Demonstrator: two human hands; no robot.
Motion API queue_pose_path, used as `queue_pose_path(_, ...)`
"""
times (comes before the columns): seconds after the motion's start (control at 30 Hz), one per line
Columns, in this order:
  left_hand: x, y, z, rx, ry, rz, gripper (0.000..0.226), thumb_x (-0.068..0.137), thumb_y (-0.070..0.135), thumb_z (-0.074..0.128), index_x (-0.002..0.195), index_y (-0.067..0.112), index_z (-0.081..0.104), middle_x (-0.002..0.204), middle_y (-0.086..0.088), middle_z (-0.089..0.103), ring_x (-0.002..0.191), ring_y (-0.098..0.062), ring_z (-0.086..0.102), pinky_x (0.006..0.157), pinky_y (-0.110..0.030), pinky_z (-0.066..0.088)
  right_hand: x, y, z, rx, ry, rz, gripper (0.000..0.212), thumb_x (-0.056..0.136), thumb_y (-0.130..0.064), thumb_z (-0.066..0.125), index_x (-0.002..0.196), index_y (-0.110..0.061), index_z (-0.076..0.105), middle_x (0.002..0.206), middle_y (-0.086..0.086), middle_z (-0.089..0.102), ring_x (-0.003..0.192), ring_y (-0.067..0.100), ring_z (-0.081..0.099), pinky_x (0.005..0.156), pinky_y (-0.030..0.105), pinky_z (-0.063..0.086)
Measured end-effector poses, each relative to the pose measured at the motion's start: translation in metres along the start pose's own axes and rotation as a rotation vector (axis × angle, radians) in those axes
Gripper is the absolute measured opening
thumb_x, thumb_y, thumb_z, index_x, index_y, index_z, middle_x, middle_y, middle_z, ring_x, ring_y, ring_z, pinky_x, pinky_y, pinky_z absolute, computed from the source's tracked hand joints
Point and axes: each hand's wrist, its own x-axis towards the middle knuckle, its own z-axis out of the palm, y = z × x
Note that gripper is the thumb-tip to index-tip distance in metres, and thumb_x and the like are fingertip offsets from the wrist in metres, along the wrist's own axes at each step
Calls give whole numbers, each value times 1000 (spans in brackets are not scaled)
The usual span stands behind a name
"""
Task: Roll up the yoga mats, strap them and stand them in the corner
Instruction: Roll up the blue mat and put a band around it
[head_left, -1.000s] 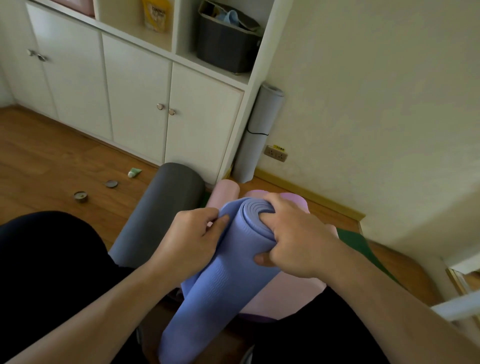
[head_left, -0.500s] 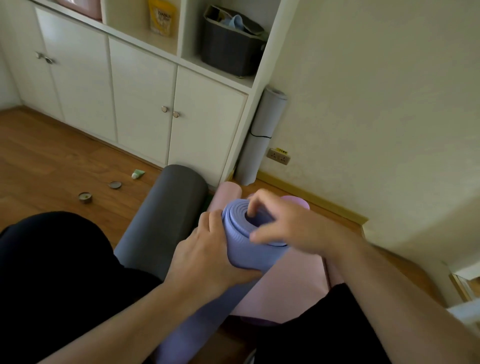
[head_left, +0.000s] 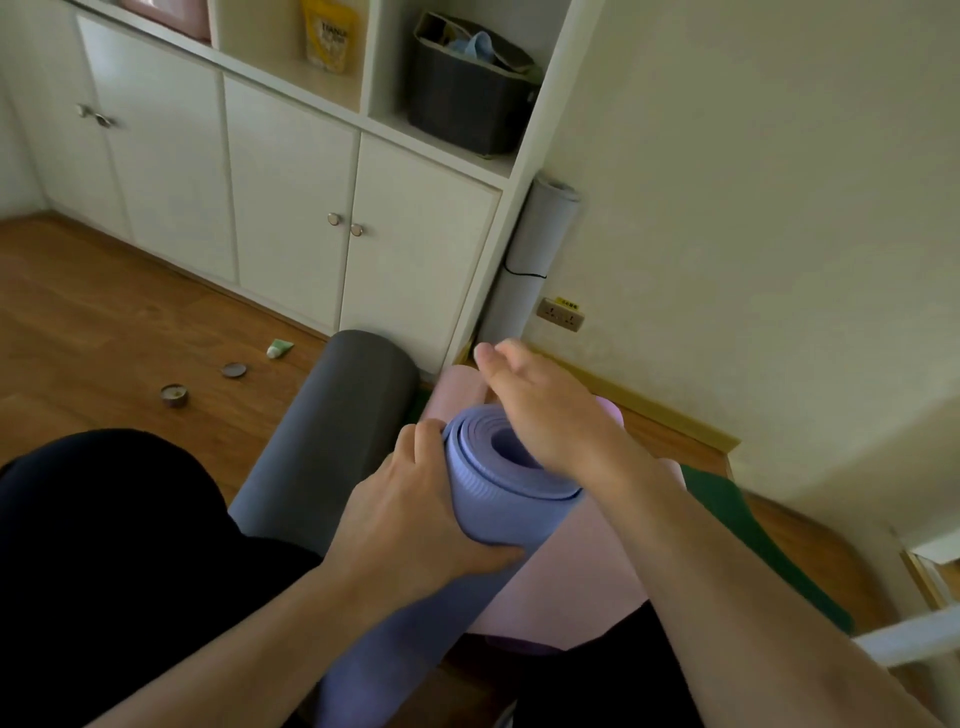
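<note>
**Squaring up the lavender roll before it gets a strap**

The lavender yoga mat (head_left: 498, 499) is rolled and held tilted up from the floor between the person's knees, its spiral end facing the camera. The left hand (head_left: 415, 514) is wrapped around the roll just below that end, fingers (head_left: 421, 441) curled over the far side and thumb pressed under the near side. The right hand (head_left: 540, 405) is flat and open, fingers spread and gripping nothing, hovering over the top of the spiral; whether the palm touches the end I cannot tell. This looks like tapping the layers flush, so the rolling step is all but done.

Next comes strapping, and no loose strap shows anywhere within reach of either hand. The left-hand grip would have to hold while the right fetches one, or the roll may spring loose.

Directly beneath the left thumb lies a pink rolled mat (head_left: 576, 561), touching the lavender one. Just beyond the left fingers is a thick grey rolled mat (head_left: 332, 441). Under the right forearm a green mat (head_left: 769, 545) lies flat.

Past the right fingertips, a pale grey mat (head_left: 535, 249) stands strapped in the corner beside the white cabinet (head_left: 291, 208). The grey and pink rolls lie between the hands and that corner. Well left of the left hand, two small tins (head_left: 174, 396) and a green tube (head_left: 279, 348) sit on the wooden floor (head_left: 93, 312).
</note>
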Motion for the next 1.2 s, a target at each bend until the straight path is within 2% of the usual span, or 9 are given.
queue_pose_path(0.13, 1, 1, 3, -7, -19, 8, 118, 43, 90, 74, 138, 32, 35, 117, 22, 46, 92, 0, 57, 71, -18, 50, 0, 9, 23, -512, -105, -153, 63, 102, -51, 2, 151, -30, 37, 141, 6, 53, 123, 38, 53, 95, 55, 49)
queue_pose_path(0.23, 1, 1, -1, -2, -16, 10, 116, 45, 93, 71, 138, 34, 33, 117, 23, 44, 94, -1, 58, 73, -19, 52, 3, 2, 11, -333, -180, -69, 46, 115, -32, 24, 160, -22, 32, 155, 11, 44, 137, 39, 46, 108, 53, 44)
queue_pose_path(0.37, -4, 5, -2, -15, -30, 31, 108, 48, 90, 79, 131, 41, 31, 114, 27, 43, 91, 2, 57, 70, -14, 49, 12, -4, -19, 164, -48, 72, 70, 106, -71, 20, 143, -26, 58, 142, 1, 62, 130, 23, 55, 112, 49, 40)
queue_pose_path(0.5, 1, 4, 9, 43, -77, 8, 121, 45, 93, 76, 141, 39, 26, 114, 27, 34, 99, 2, 54, 77, -16, 43, 6, -7, 22, -230, 99, 33, 59, 104, -62, 21, 119, -19, 59, 111, 8, 63, 91, 26, 56, 80, 46, 45)
queue_pose_path(0.6, 4, 1, 6, 55, -83, -2, 128, 44, 94, 72, 147, 34, 26, 116, 26, 34, 99, 5, 47, 82, -16, 40, 6, -13, 37, -117, 62, 94, 78, 98, -75, 13, 136, -30, 63, 130, 6, 63, 112, 30, 59, 95, 47, 39)
queue_pose_path(0.7, 1, 1, -4, 12, -43, 14, 118, 45, 88, 79, 139, 35, 32, 115, 23, 43, 93, 2, 54, 76, -20, 53, 8, -17, 22, -50, -49, 28, 66, 108, -65, 19, 145, -29, 60, 144, 7, 57, 129, 27, 53, 104, 43, 34)
queue_pose_path(0.87, -3, 0, -9, -7, -24, 17, 109, 46, 87, 82, 128, 41, 28, 117, 23, 44, 96, -3, 59, 74, -25, 58, 16, -4, -10, 298, 78, -18, 56, 107, -66, 30, 121, -27, 68, 112, -5, 68, 109, 17, 62, 100, 45, 47)
queue_pose_path(1.07, 2, 5, -5, 29, -46, 39, 125, 48, 83, 84, 145, 28, 27, 116, 20, 42, 95, 0, 52, 76, -17, 49, -14, 4, 35, -236, 29, -106, 75, 80, -86, 2, 102, -37, 54, 109, 0, 58, 109, 30, 55, 98, 56, 45)
queue_pose_path(1.2, 2, 5, -5, -4, -56, 36, 118, 47, 83, 84, 141, 33, 32, 115, 24, 42, 96, 0, 56, 79, -23, 56, -10, 17, 6, -93, -192, -181, 62, 91, -87, 41, 123, -36, 55, 124, -6, 55, 110, 14, 54, 94, 35, 44)
